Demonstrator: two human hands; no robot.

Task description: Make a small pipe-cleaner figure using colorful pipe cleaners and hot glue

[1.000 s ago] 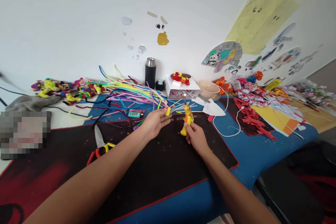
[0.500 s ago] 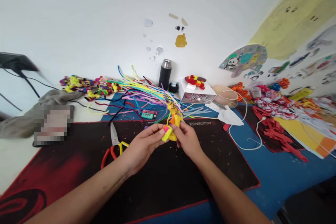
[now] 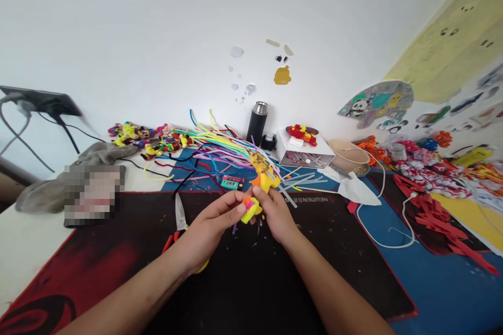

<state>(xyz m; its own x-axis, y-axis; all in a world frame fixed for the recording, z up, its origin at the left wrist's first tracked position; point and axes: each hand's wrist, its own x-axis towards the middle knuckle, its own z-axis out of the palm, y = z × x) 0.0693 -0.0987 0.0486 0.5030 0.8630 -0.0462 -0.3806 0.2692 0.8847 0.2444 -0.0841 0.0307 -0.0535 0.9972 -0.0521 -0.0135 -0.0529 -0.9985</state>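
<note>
In the middle of the view, my left hand pinches a small fuzzy pipe-cleaner piece in neon yellow, pink and orange. My right hand is wrapped round a yellow glue gun with an orange trigger and dark stains on its upper end. The glue gun and the fuzzy piece are close together; whether they touch I cannot tell. Partly behind my left forearm lies a pair of scissors with red and yellow handles, blades pointing away from me.
A black desk mat lies below my hands. Behind it are loose pipe cleaners, a black flask, a white drawer box and a bowl. Red strips and a white cable lie rightward, a phone leftward.
The view has shifted, so the scene sits lower and further right. My hands still hold the fuzzy piece and the glue gun, and more of the fuzzy piece shows.
</note>
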